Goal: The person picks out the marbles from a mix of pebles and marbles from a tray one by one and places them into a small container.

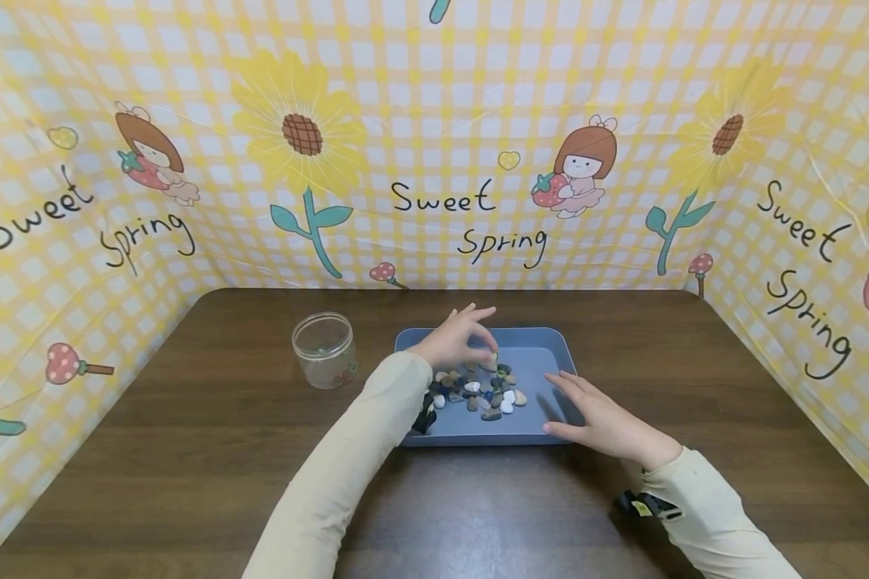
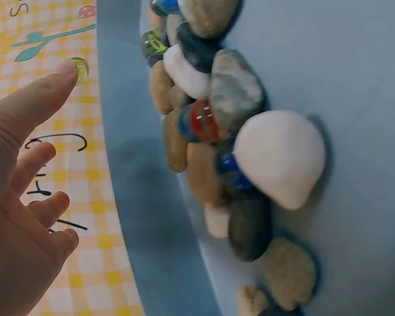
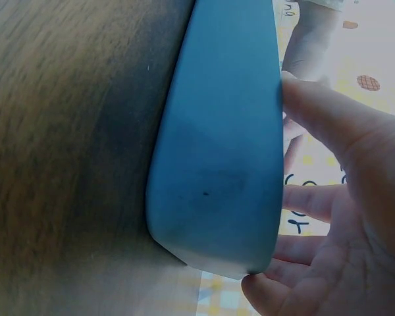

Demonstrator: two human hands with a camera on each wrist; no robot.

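Observation:
Thumb and index fingertip of my left hand (image 1: 455, 339) pinch a small yellow-green glass marble (image 2: 82, 71) above the blue tray (image 1: 561, 354); the other fingers spread out. Beneath it in the tray lie white, tan, grey and dark pebbles (image 2: 280, 158) mixed with coloured marbles (image 2: 203, 120). My right hand (image 1: 608, 422) holds nothing, its fingers loosely extended at the tray's right side; the right wrist view shows this hand (image 3: 359, 204) beside the tray wall (image 3: 217, 145), and whether it touches the rim I cannot tell.
Left of the tray stands a clear jar (image 1: 324, 351) without a lid, with a few marbles low inside. Both stand on a dark wooden table (image 1: 210, 434). A yellow checked cloth (image 1: 434, 104) with printed flowers hangs around the table's back and sides.

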